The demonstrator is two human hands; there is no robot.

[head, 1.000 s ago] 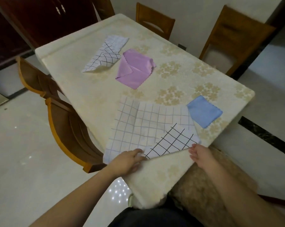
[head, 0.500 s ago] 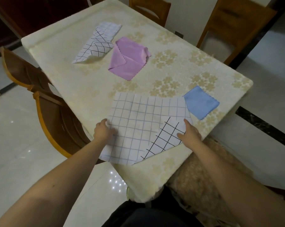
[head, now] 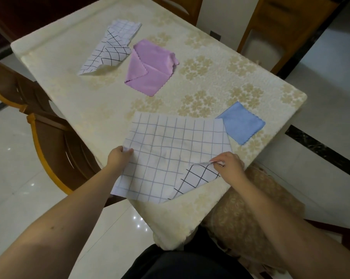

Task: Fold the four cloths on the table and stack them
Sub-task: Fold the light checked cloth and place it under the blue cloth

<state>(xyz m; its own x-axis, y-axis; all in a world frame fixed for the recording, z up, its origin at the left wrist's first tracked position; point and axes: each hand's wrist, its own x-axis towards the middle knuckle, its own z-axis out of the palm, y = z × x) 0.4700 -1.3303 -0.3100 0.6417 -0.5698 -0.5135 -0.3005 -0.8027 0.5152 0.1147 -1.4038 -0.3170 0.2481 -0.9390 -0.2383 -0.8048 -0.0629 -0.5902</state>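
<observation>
Both hands have slid up the near checked cloth [head: 176, 150] at the table's [head: 69, 81] front edge: left hand [head: 118, 158] now pinches its left edge, right hand [head: 228, 165] pinches the turned-up corner, flattening it before folding.

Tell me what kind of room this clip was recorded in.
Most likely a home dining room: a table under a floral cream cover, wooden dining chairs drawn up on several sides, and a glossy tiled floor.
</observation>
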